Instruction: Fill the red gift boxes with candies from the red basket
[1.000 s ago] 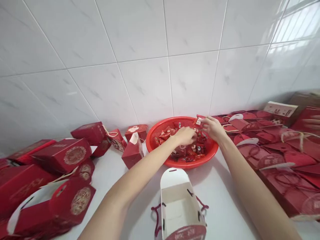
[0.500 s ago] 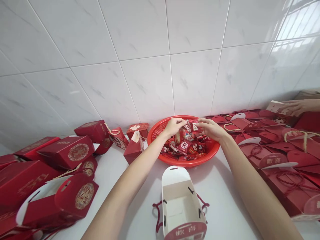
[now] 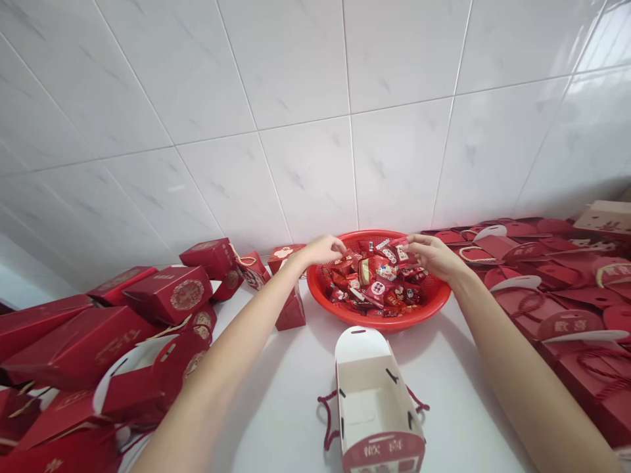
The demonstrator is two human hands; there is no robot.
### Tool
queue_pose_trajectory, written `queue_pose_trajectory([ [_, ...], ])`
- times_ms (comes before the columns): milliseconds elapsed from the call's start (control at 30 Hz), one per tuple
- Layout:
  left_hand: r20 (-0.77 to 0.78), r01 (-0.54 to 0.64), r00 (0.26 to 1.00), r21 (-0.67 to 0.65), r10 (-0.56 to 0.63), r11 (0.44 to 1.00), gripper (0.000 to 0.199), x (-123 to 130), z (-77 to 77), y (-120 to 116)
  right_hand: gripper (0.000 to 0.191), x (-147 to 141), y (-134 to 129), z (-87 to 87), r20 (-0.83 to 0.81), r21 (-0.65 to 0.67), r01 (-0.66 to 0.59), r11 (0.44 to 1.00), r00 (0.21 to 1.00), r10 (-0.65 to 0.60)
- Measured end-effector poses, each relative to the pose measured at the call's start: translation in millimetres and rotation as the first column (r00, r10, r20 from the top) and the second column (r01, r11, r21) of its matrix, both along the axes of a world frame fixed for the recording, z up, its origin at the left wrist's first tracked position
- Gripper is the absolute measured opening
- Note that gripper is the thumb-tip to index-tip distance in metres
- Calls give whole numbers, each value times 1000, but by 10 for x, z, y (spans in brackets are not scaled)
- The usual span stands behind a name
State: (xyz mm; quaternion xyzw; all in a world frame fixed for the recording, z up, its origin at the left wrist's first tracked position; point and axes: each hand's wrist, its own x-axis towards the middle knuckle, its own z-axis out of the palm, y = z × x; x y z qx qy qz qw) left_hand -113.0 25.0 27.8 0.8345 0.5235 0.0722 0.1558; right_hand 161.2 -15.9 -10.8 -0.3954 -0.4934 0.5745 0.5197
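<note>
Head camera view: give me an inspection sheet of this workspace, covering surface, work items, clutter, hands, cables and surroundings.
Surface: smooth white tabletop, visible between the boxes.
Work items: round red plastic basket holding shiny red wrapped packets; in front of it, an open red cardboard box with white interior.
Clutter: jumbled dark-red cardboard boxes at left; closely packed red cardboard boxes at right.
Hands: left hand at the basket's left rim, contents hidden; right hand at its right side, fingertips by a packet, grip unclear.
Cables: nothing seen; only dark-red twisted cords on the open box.
Surroundings: glossy white grey-veined wall tiles behind.
</note>
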Motion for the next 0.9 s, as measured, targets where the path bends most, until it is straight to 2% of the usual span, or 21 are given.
queue_pose_trajectory([
  [67, -154, -16, 988, -36, 10, 999, 36, -53, -13, -42, 38, -6, -8, -2, 18, 15, 7, 1000, 1000, -7],
  [133, -238, -36, 971, -47, 24, 998, 47, -27, -60, -91, 37, -15, -18, -2, 36, 21, 10, 1000, 999, -11],
  [267, -301, -35, 953, 40, 45, 999, 60, 159, -158, -141, 37, -30, -40, 8, 56, 15, 20, 1000, 998, -21],
  [367, -258, 38, 966, 101, -11, 994, 48, 292, -226, -114, 36, -37, -48, 19, 73, 26, 12, 1000, 997, -14],
  [467, -239, 110, 966, 46, -96, 993, 27, 365, -321, -56, 36, -38, -48, 24, 65, 33, 27, 999, 997, -29],
  [633, -190, 72, 979, 9, -69, 997, 42, 360, -444, 13, 36, -34, -40, 18, 43, 18, 19, 1000, 999, -20],
  [733, -85, 75, 994, 3, -74, 997, 25, 308, -429, 14, 35, -35, -42, 20, 47, 26, 15, 1000, 999, -16],
  [833, 83, 71, 994, 51, -75, 996, 7, 257, -379, -35, 35, -40, -49, 27, 40, 26, 26, 999, 999, -27],
  [900, 199, 49, 978, 89, -66, 995, 15, 234, -356, -102, 35, -39, -49, 26, 39, 18, 28, 999, 999, -29],
])
